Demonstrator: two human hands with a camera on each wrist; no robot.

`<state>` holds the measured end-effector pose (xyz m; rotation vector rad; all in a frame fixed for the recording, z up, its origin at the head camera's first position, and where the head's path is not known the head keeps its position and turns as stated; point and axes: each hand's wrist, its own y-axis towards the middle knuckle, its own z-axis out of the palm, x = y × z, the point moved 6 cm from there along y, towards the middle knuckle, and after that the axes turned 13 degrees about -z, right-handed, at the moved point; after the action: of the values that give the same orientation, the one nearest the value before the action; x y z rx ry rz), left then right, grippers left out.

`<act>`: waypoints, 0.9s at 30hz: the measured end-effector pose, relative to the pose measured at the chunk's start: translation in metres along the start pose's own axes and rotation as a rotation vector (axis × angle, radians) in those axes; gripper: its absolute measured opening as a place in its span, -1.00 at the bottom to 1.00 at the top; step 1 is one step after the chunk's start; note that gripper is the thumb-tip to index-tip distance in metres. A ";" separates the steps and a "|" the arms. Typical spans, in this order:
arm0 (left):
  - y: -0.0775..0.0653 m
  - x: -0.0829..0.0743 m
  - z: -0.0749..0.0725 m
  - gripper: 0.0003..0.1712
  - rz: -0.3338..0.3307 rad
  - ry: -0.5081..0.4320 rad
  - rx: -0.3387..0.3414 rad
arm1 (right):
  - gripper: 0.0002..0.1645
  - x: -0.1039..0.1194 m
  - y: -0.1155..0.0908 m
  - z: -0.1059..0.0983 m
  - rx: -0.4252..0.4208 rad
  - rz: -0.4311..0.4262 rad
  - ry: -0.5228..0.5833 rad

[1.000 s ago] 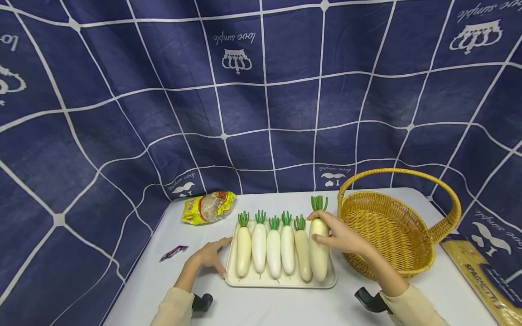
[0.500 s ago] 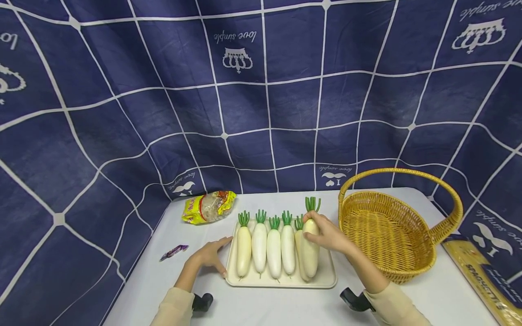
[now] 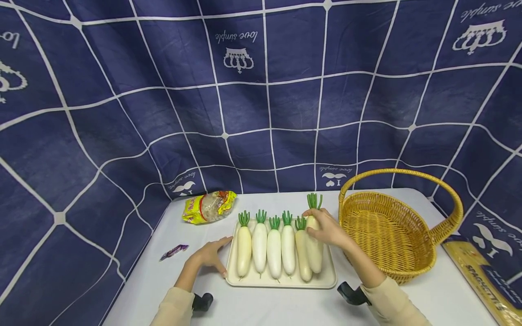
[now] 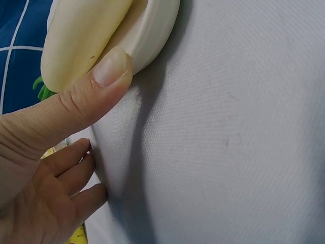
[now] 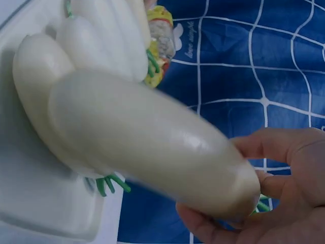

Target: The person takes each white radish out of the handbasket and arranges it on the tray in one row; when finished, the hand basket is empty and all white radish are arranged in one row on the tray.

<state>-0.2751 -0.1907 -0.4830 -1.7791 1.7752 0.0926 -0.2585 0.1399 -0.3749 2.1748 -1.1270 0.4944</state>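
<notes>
My right hand (image 3: 328, 230) grips a large white radish (image 3: 315, 256) near its green leafy top, thumb on one side and fingers on the other. In the right wrist view this radish (image 5: 147, 137) slants over the tray, its lower end overlapping the yellowish radish (image 5: 40, 66) beside it. Several more white radishes (image 3: 274, 253) lie side by side in the cream tray (image 3: 328, 274), leaves pointing away. At the tray's left edge is my left hand (image 3: 210, 255), fingers spread; its thumb (image 4: 109, 73) rests at the tray's rim (image 4: 157, 40) in the left wrist view.
A wicker basket (image 3: 379, 240) with a tall handle stands right of the tray. Beyond it lies a spaghetti packet (image 3: 477, 276). A yellow food bag (image 3: 209, 207) and a small purple wrapper (image 3: 174, 252) lie to the left. Blue checked cloth (image 3: 293, 104) hangs behind.
The right hand first carried the radish left, across the neighbouring radish, then slightly back to the right and away, uncovering that neighbour again. The left hand has stayed at the tray.
</notes>
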 end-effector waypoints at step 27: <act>0.000 -0.001 0.000 0.24 0.003 -0.010 0.011 | -0.44 -0.057 0.008 0.051 0.166 0.360 -0.228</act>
<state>-0.2755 -0.1897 -0.4823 -1.7648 1.7686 0.0920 -0.2957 0.1349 -0.4425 2.2174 -1.6713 0.5185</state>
